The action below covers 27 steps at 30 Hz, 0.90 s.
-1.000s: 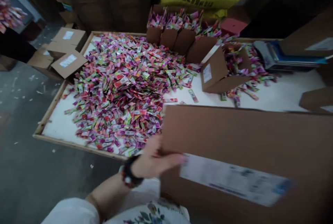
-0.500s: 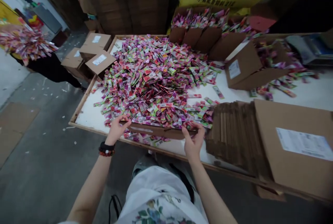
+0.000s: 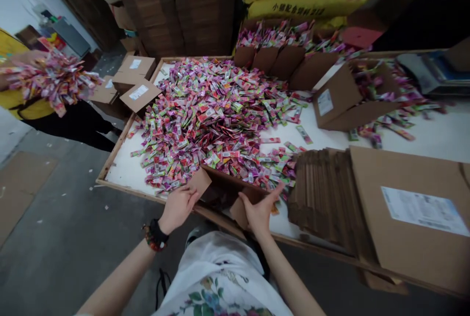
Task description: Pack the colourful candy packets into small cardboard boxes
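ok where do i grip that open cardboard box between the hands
Probably by its two short ends, just below the top edge, coming from the near side. The open cardboard box sits at the near rim of the table with its flaps splayed out, so the left hand and right hand can each take one end.

Print on the heaped sachets (image 3: 205, 115) and the carton label (image 3: 424, 210) is too small to read.

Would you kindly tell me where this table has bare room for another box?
Bare white tabletop lies between the pile of coloured sachets and the wooden rim at the near left corner, and right of the open carton, above the flattened cardboard stack. It is crowded at the pile's centre.
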### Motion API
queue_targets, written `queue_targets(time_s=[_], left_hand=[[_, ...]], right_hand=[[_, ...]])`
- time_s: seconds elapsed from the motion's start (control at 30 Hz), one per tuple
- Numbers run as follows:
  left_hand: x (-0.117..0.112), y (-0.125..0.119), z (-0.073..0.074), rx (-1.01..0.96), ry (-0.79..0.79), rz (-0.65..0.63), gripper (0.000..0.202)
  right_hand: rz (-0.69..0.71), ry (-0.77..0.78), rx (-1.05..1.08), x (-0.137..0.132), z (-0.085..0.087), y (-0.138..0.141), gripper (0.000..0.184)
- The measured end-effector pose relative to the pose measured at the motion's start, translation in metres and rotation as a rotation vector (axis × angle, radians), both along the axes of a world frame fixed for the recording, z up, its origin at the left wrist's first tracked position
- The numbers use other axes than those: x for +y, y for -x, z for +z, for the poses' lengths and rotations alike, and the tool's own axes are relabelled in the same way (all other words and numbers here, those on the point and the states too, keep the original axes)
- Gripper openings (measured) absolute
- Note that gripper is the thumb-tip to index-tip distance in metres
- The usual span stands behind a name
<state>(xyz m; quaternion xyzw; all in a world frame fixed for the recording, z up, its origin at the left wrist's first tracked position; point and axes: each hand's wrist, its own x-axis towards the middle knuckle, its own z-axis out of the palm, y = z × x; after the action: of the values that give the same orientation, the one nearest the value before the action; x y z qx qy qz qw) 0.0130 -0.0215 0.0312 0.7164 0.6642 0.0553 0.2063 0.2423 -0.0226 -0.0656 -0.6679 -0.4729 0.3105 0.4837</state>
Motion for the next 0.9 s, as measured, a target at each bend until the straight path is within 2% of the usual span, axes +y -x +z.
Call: queue_targets(time_s=[0.07,0.1,0.2,0.23,0.3,0.37,0.4,0.5,0.57,0.6,0.7,0.77,0.83,0.9], left_hand=[[0.007,-0.006,-0.002,0.183,0.033,-0.013,0.055],[0.013,-0.01,-0.005,0.276,0.001,-0.004,0.053],[0.032,-0.025,-0.025,0.458,-0.136,0.046,0.03],[0.036,-0.03,-0.034,0.487,-0.167,0.073,0.027],[0.04,-0.039,-0.052,0.495,-0.21,0.12,0.025],[0.039,-0.042,-0.066,0.411,-0.266,0.152,0.022],[0.037,-0.042,-0.071,0.327,-0.308,0.182,0.021],[0.031,-0.035,-0.078,-0.026,-0.531,0.376,0.023],[0.026,-0.031,-0.077,-0.169,-0.624,0.407,0.032],[0.025,-0.03,-0.076,-0.155,-0.603,0.332,0.039],[0.022,-0.03,-0.075,0.08,-0.332,-0.174,0.07],[0.023,-0.031,-0.077,0.187,-0.187,-0.44,0.091],[0.024,-0.034,-0.081,0.216,-0.122,-0.546,0.101],[0.026,-0.037,-0.085,0.228,-0.074,-0.565,0.101]], right_hand=[[0.003,0.047,0.027,0.021,-0.004,0.001,0.109],[0.016,0.044,0.036,0.03,-0.006,0.0,0.109],[0.106,0.106,0.14,0.051,-0.015,-0.016,0.106],[0.211,0.174,0.192,0.058,-0.015,-0.024,0.102],[0.544,0.305,0.24,0.075,-0.007,-0.043,0.09],[0.891,0.338,0.134,0.09,0.015,-0.054,0.078],[1.021,0.318,0.02,0.095,0.028,-0.055,0.079],[1.25,0.211,-0.388,0.094,0.057,-0.045,0.103],[1.377,0.121,-0.567,0.082,0.058,-0.039,0.113],[1.442,0.077,-0.606,0.074,0.053,-0.039,0.112],[1.566,-0.016,-0.629,0.057,0.03,-0.044,0.104],[1.581,-0.037,-0.637,0.053,0.019,-0.047,0.103],[1.595,-0.021,-0.661,0.053,0.013,-0.046,0.106],[1.603,-0.004,-0.684,0.056,0.009,-0.044,0.107]])
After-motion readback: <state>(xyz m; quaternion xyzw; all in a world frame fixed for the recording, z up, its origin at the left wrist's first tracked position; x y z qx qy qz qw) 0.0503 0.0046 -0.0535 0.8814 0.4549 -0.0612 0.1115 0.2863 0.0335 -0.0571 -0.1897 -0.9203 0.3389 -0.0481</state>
